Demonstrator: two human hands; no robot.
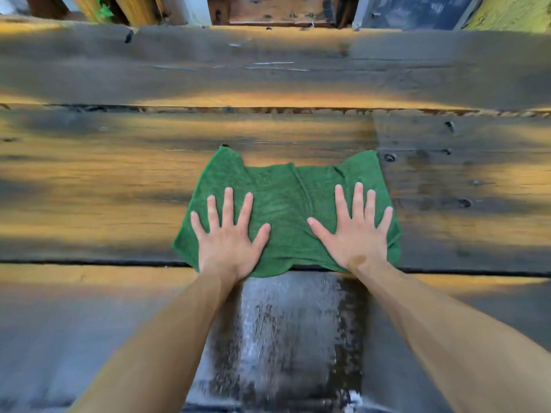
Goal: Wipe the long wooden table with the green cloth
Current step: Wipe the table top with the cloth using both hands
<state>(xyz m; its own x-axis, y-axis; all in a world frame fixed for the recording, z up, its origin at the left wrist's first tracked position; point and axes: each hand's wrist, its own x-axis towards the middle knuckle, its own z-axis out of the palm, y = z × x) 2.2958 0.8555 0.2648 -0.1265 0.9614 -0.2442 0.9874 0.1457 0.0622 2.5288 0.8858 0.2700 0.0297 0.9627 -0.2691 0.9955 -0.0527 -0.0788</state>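
A green cloth point(283, 210) lies spread on the long wooden table point(104, 180), over the middle plank. My left hand point(228, 236) lies flat on the cloth's left part, fingers spread. On its right part my right hand point(356, 234) presses flat in the same way. Neither hand grips the cloth; both palms rest on top of it. A wet, shiny streak point(286, 332) runs on the near plank between my forearms, up to the cloth's near edge.
The table is made of wide planks with dark gaps point(89, 262) between them and several knots point(389, 157) at the right. Beyond the far edge stand wooden posts point(134, 8) and a dark panel point(417, 10).
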